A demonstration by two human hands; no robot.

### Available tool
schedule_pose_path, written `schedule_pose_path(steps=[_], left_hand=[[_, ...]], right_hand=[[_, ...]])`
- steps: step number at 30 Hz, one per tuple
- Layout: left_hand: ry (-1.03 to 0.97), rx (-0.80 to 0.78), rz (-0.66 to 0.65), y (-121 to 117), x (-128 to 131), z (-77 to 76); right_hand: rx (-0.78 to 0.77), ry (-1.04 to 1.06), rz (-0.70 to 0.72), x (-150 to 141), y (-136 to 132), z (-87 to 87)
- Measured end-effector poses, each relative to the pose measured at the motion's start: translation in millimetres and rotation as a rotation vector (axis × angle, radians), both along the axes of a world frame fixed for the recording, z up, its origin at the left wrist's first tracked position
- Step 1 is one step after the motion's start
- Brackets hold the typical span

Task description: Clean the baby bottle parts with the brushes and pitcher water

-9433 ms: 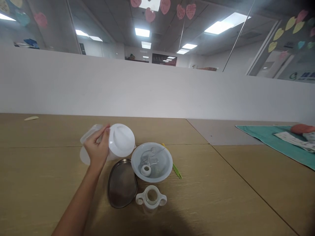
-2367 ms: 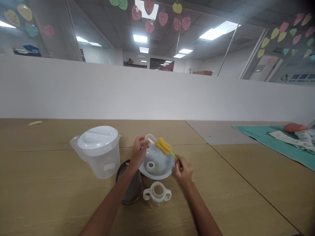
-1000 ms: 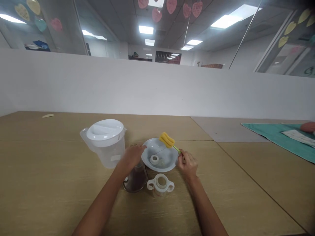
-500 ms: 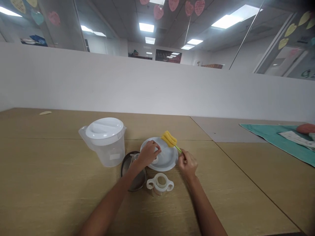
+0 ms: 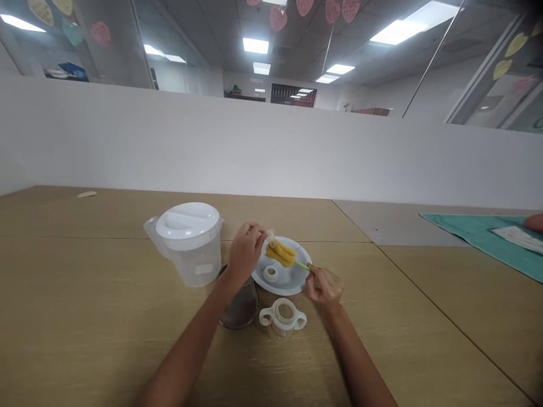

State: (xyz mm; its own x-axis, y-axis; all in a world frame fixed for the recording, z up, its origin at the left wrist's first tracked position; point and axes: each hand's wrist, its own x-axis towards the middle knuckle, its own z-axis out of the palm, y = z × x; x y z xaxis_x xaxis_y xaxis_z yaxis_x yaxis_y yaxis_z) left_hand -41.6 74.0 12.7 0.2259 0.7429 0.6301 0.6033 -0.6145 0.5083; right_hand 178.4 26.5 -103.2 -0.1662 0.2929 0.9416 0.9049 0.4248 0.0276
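Observation:
My left hand pinches a small clear bottle nipple above the far left part of a pale plate. Against the nipple sits the yellow sponge head of a bottle brush. Its thin green handle is gripped by my right hand at the plate's right edge. A white ring lies on the plate. In front of the plate stands a clear baby bottle with a white two-handled collar. A dark round pan is partly hidden under my left wrist.
A translucent pitcher with a white lid stands left of the pan. At the far right, a teal cloth carries a white cloth. A small flat pale piece lies far left. A white partition rises behind the table.
My left hand has lifted off the plate with the nipple, uncovering the white ring. The brush's sponge head has moved left and down to meet the nipple. The view has shifted slightly.

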Motion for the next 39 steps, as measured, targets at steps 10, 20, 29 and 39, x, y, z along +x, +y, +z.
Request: schedule_pose_path(steps=[10, 20, 29, 39], left_hand=[[0.511, -0.870, -0.388, 0.4, -64.4, 10.7], [0.731, -1.124, -0.285, 10.2, -39.0, -39.1], [0.701, -0.673, -0.178, -11.2, -19.7, -10.5], [0.828, -0.354, -0.082, -9.3, 20.3, -41.0]], right_hand=[[-0.003, 0.129, -0.049, 13.2, 5.0, -5.1], [-0.099, 0.131, -0.078, 13.4, 5.0, -3.5], [-0.079, 0.125, -0.070, 13.6, 5.9, -1.8], [-0.060, -0.090, -0.061, 5.8, 7.0, -1.5]])
